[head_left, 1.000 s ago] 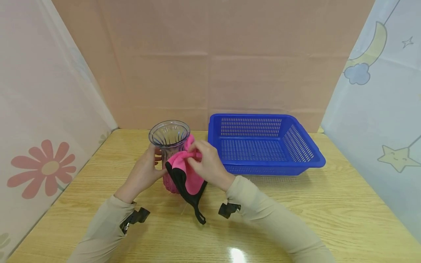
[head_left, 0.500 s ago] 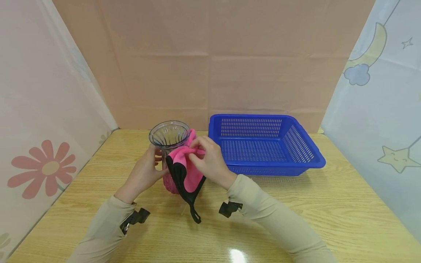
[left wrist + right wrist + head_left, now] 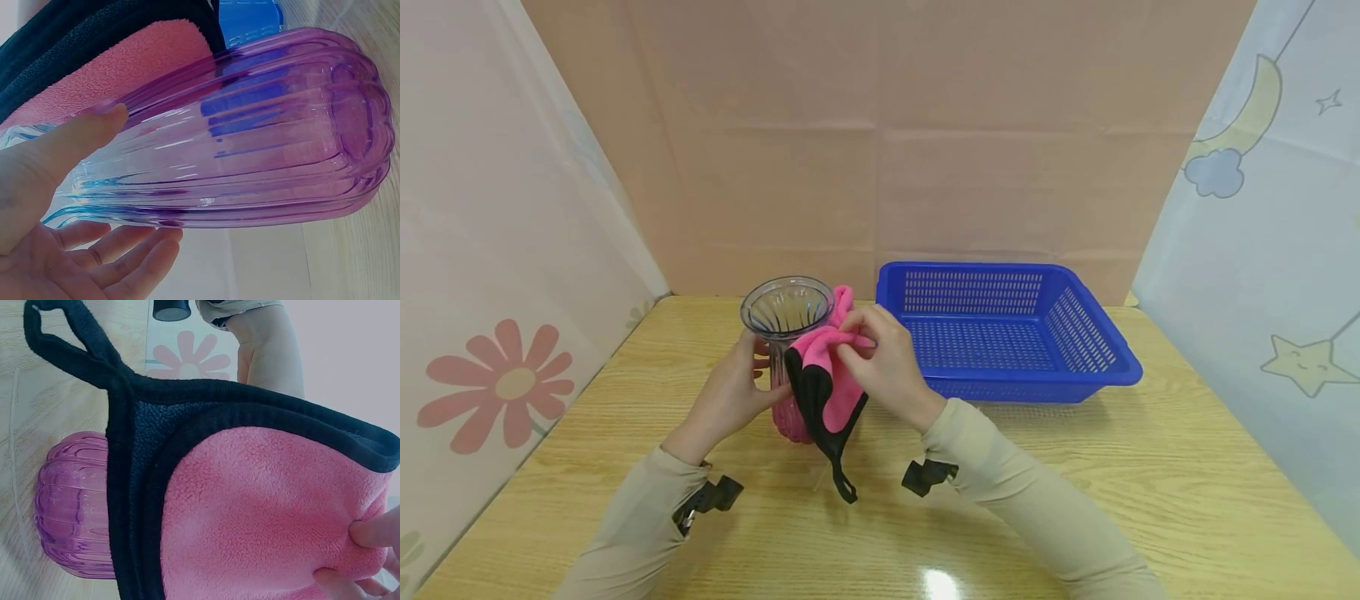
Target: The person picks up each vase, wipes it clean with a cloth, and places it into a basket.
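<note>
left hand (image 3: 728,390) holds the vase (image 3: 250,140), long axis upright, mouth facing up.

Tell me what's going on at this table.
A person's left hand holds an upright ribbed glass vase, clear above and pink-purple toward its base. The right hand pinches a pink fleece cloth with black edging beside the vase, its black loop hanging down. To the right, a blue perforated plastic basket sits on the wooden table.
</note>
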### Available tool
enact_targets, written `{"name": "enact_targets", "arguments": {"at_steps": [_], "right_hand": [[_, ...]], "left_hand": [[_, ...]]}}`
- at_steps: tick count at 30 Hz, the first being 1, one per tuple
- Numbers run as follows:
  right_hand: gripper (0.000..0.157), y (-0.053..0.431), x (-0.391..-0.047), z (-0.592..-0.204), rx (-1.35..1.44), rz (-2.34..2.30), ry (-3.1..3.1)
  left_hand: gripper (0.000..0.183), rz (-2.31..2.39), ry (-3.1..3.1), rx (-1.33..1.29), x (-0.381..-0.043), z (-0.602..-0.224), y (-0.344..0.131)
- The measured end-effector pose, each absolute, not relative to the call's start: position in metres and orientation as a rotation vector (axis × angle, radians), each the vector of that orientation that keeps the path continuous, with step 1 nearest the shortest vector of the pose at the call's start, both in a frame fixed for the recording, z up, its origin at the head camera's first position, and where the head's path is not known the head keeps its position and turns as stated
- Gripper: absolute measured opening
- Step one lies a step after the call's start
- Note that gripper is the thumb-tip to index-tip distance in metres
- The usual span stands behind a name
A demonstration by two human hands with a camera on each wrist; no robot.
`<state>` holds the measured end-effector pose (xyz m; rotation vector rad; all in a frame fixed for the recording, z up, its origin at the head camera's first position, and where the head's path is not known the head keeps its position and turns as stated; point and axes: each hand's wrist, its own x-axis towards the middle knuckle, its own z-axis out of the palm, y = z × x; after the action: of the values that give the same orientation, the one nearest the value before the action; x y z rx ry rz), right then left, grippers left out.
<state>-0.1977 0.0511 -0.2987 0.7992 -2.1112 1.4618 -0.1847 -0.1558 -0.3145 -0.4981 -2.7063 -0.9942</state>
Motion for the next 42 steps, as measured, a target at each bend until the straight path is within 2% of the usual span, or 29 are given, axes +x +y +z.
{"name": "enact_targets", "arguments": {"at_steps": [19,31,42], "right_hand": [[0.013,0.053,-0.197,-0.292,0.762,1.558,-2.054],[0.012,0.054,-0.196,-0.290,0.771,1.557,-2.054],[0.013,0.052,-0.195,-0.292,0.795,1.563,-2.050]], "left_hand": [[0.077,-0.955,-2.684,-0.532,-0.184,-0.316,-0.156],[0.086,-1.057,-2.675,-0.668,-0.191,-0.316,-0.167],[0.085,-1.104,-2.699,-0.777,-0.190,-0.311,-0.175]]}}
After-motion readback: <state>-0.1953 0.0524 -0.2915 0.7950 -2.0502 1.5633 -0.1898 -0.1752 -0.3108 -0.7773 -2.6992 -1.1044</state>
